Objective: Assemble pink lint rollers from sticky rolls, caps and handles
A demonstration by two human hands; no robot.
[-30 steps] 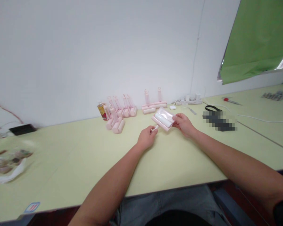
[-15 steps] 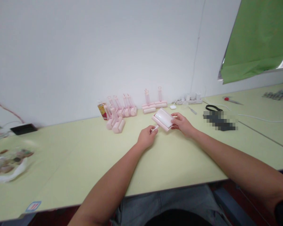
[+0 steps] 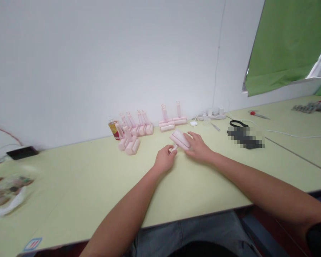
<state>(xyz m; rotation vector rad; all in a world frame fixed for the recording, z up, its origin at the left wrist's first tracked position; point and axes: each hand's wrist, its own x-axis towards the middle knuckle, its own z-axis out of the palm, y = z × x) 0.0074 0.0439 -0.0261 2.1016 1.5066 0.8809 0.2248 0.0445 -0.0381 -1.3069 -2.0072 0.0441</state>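
A pink lint roller (image 3: 179, 138) is held just above the table in front of me, its pink cover over the roll. Between the thumb and fingers of my left hand (image 3: 165, 159) is its short handle end. My right hand (image 3: 198, 147) wraps the right side of the cover, fingers over the top. Behind, against the wall, two more pink lint rollers (image 3: 167, 125) stand with their handles up. Several similar lint rollers (image 3: 132, 145) are grouped to the left.
A yellow-and-red bottle (image 3: 114, 129) stands behind the left group. At the back right lie a power strip (image 3: 212, 117), a white charger (image 3: 194, 123), a red-tipped tool (image 3: 259, 115) and a black strap (image 3: 238, 124). A bag of small items (image 3: 6, 192) is at far left.
The white roll, bare before, is now hidden under the pink cover. My right hand has shifted left and closed round the cover. My left hand keeps its hold on the handle.
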